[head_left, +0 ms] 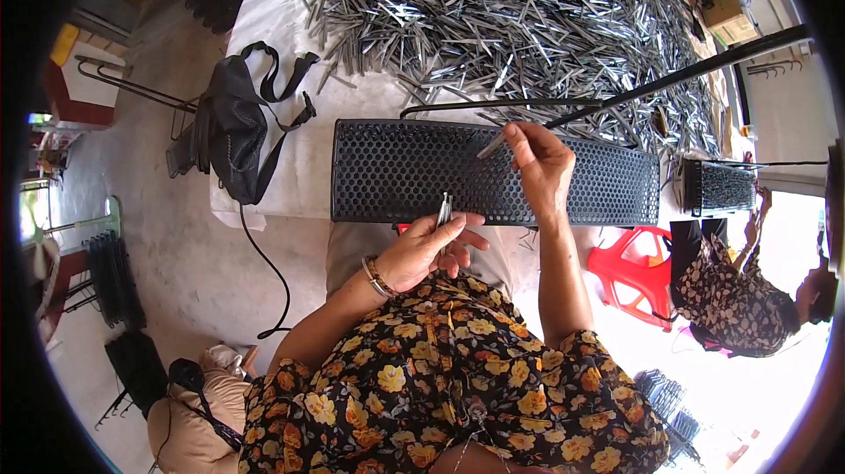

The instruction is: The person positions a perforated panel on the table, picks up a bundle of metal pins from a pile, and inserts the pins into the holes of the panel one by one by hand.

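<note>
My left hand [421,254], with a bracelet at its wrist, is closed on a small bundle of thin metal strips [445,210] that stand up between thumb and fingers. Farther right, my right hand [542,166] pinches a single flat grey strip [490,147] by one end, its other end pointing down and left. That strip is over a long black panel [387,170] full of round holes, which lies along the table's near edge. Whether the strip touches the panel I cannot tell.
A large heap of loose strips [528,16] covers the far part of the white-covered table [299,148]. A black bag with straps [238,122] lies at its left. Black metal bars [669,82] cross above the panel. A red stool [629,271] and another person [748,298] are at right.
</note>
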`<state>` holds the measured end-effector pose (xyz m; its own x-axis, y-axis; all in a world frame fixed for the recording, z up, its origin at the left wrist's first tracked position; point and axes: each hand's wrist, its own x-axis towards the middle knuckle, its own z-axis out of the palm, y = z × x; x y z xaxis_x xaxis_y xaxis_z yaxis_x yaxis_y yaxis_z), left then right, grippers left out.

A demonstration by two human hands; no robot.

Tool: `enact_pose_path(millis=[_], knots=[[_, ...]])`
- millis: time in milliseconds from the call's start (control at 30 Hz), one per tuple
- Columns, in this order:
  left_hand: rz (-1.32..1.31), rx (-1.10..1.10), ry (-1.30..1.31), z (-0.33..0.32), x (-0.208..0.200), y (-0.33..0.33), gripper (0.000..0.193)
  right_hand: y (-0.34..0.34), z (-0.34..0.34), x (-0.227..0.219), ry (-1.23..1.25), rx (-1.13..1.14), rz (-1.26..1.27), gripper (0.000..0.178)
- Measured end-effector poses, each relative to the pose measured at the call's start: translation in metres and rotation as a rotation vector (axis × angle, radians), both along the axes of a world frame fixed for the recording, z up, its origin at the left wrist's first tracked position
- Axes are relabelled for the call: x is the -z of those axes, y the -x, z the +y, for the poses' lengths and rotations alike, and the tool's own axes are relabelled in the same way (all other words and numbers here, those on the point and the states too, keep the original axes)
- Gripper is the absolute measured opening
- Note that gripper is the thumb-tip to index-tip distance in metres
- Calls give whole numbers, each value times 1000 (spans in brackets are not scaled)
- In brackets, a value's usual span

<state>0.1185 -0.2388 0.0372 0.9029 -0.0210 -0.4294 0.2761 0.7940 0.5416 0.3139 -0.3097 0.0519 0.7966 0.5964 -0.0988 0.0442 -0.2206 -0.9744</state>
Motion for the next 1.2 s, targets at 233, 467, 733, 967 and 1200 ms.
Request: enact_pose_path(millis=[233, 467, 733, 967, 1200], knots=[[10, 11, -1, 0, -1, 1, 39, -11, 10, 18, -58, -10, -424, 14], [14, 14, -6, -2, 3, 3, 38, -17, 9, 8, -21, -146, -663, 13], [11, 19, 10, -3, 5, 2, 37, -22, 10, 12, -14, -315, -780, 14], [26, 26, 30, -3, 3, 2, 37, -17, 8, 14, -2, -283, -653, 12], [26, 26, 26, -3, 3, 3, 35, -10, 6, 10, 24, -132, -571, 10]])
